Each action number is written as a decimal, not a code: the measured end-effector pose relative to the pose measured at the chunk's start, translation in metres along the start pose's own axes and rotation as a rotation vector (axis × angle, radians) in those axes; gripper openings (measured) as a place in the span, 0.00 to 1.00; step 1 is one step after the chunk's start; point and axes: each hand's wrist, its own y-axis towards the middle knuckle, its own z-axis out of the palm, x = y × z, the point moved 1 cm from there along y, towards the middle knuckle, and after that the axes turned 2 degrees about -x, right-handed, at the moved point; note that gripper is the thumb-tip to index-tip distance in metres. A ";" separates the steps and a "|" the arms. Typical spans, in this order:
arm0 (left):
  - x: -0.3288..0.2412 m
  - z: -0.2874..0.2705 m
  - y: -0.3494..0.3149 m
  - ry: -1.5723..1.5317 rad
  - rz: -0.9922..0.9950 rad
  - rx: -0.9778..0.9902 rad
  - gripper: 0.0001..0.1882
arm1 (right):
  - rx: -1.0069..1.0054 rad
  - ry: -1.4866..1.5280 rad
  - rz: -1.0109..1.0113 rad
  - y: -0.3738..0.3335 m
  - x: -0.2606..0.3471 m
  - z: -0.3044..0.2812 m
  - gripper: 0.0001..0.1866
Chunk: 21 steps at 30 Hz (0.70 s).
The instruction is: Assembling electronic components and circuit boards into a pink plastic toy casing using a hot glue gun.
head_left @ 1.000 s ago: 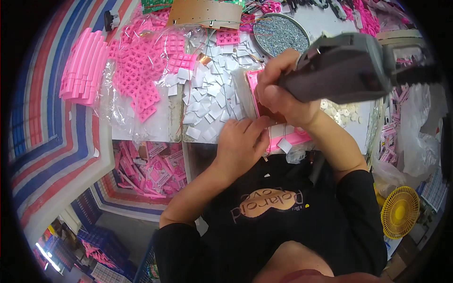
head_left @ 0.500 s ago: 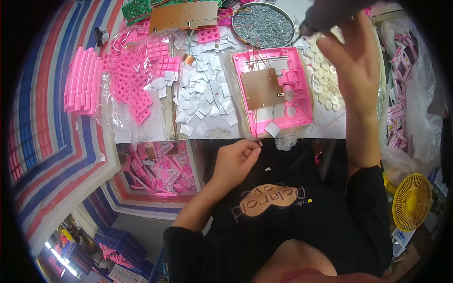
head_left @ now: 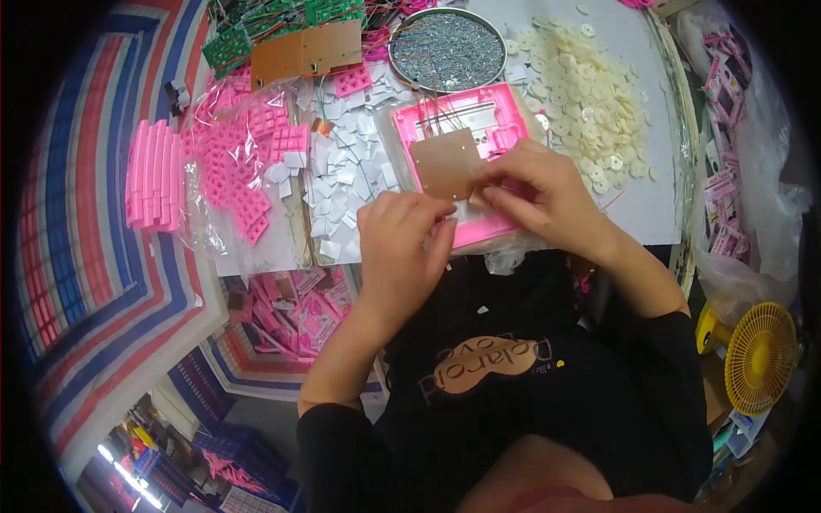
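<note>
A pink plastic casing (head_left: 487, 232) lies at the table's front edge, with a brown circuit board (head_left: 445, 162) and thin wires on it. My right hand (head_left: 547, 192) reaches over the casing's right side, thumb and fingers pinched at the board's lower right corner. At the lower left of the casing is my left hand (head_left: 402, 235), its thumb and fingertips drawn together. Whatever may be between those left fingertips is too small to make out.
Left of the casing lie many white squares (head_left: 346, 162) and pink button pads (head_left: 227, 171). Behind it stands a round tin of screws (head_left: 449, 51); cream discs (head_left: 599, 111) are heaped to the right. Green circuit boards (head_left: 227, 51) lie far left, and a yellow fan (head_left: 759, 359) stands at lower right.
My right hand has come down from the upper right to the circuit board, and the dark tool it held is out of view. My left hand has risen from the table edge onto the casing.
</note>
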 end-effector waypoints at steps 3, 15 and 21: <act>0.001 0.010 0.012 -0.006 0.016 0.007 0.06 | -0.033 0.045 -0.083 0.002 -0.004 0.002 0.08; 0.011 0.002 0.020 -0.215 0.029 0.165 0.06 | 0.065 0.130 0.043 0.002 0.001 0.001 0.05; 0.005 0.006 0.018 -0.181 -0.031 0.058 0.05 | 0.087 0.136 -0.073 0.002 0.000 -0.001 0.05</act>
